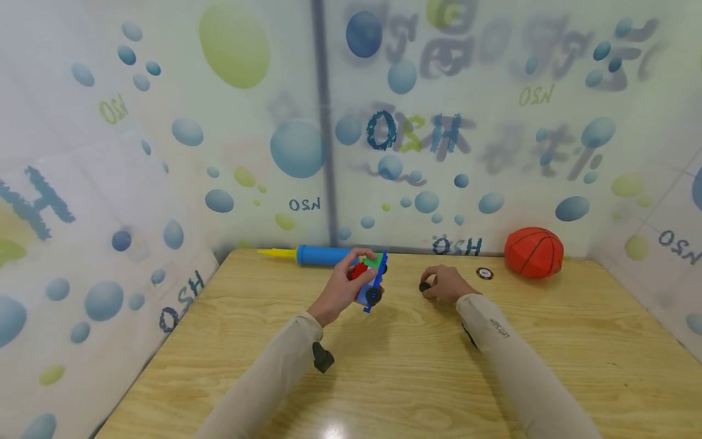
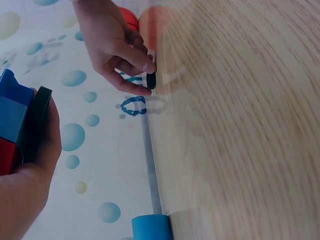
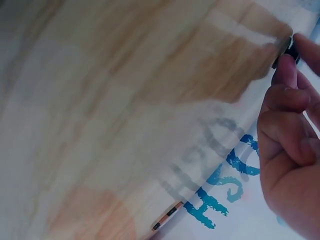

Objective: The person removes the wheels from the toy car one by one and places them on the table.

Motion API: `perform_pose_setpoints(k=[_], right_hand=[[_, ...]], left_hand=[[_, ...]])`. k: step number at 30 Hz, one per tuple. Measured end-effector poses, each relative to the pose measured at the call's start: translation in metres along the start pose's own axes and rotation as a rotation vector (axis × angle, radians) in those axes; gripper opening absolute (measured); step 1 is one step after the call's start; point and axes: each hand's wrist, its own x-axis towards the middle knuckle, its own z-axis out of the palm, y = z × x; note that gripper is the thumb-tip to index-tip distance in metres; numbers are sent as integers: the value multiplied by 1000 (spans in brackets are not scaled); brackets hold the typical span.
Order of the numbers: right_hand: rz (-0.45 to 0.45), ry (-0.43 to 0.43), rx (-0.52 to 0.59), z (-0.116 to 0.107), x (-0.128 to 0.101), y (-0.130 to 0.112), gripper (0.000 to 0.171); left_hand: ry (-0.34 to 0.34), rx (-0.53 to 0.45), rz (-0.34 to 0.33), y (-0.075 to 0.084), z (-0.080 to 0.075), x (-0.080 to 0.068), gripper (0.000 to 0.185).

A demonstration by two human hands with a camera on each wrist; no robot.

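Wooden table; bubble-printed walls around.

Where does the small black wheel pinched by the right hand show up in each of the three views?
Head: the small black wheel sits right of centre, at the right hand's fingertips, just above the table.
Left wrist: upper centre, pinched at the fingertips.
Right wrist: top right corner, mostly hidden by the fingers.
Shared landmark: the blue OSH lettering on the back wall, where it meets the table.

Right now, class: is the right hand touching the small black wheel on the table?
Touching. The left wrist view shows the right hand pinching the small black wheel between thumb and fingertip, and the head view shows the wheel at its fingertips.
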Motion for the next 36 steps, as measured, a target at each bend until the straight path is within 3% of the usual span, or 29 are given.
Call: perform_pose_setpoints(k=[6, 20, 27, 36], right_hand=[[-5, -10, 16, -7, -9, -4, 43], [-189, 16, 106, -17, -34, -36, 30], [-303, 53, 206, -18, -50, -59, 25], [-377, 56, 363, -10, -62, -80, 27]], left_hand=[[3, -19, 1, -2, 1, 1, 24], [53, 19, -2, -6, 2, 4, 25], [102, 57, 23, -7, 1, 5, 24], [104, 19, 14, -7, 4, 6, 23]])
